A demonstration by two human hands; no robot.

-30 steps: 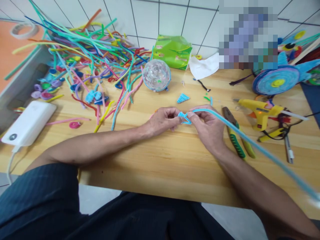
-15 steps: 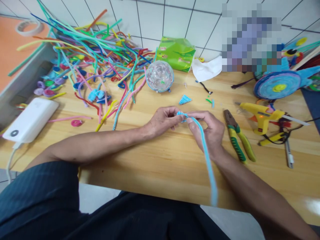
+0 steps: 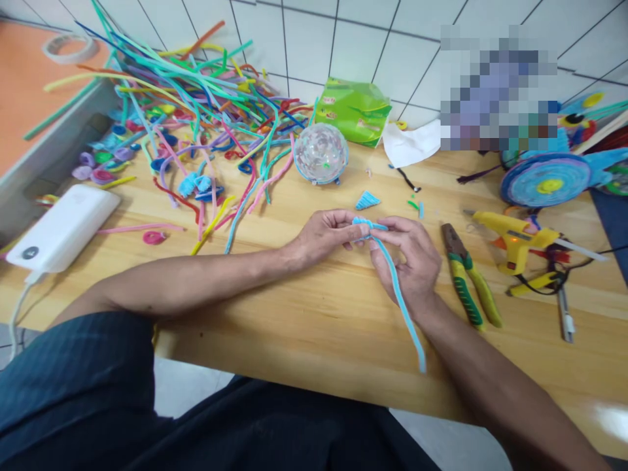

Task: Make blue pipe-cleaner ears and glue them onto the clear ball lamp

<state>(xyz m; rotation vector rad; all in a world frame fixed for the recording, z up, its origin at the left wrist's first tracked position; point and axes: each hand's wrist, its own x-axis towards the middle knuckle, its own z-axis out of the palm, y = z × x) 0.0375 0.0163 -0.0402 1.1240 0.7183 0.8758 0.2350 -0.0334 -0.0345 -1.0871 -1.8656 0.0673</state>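
Observation:
Between my two hands is a light blue pipe cleaner [image 3: 400, 297], folded into a small flat piece at one end, its long loose tail hanging down over my right palm. My left hand [image 3: 330, 237] pinches the folded end between thumb and fingers. Closed on the same pipe cleaner, my right hand [image 3: 409, 258] grips it near where the tail leaves the fold. Just beyond my fingertips lies a blue pipe-cleaner triangle [image 3: 367, 199] on the wooden table [image 3: 294, 320].
Pliers [image 3: 466, 278] and a yellow glue gun [image 3: 515, 239] lie to the right, near a round blue craft piece [image 3: 547, 182]. Coloured pipe cleaners [image 3: 196, 98] heap at the back left. A clear dome [image 3: 321, 154], green packet [image 3: 353, 111] and white power bank [image 3: 63, 227] also stand there.
The folded blue end shows more between my fingers, and the tail has swung and hangs slightly higher. The whole view has shifted a little.

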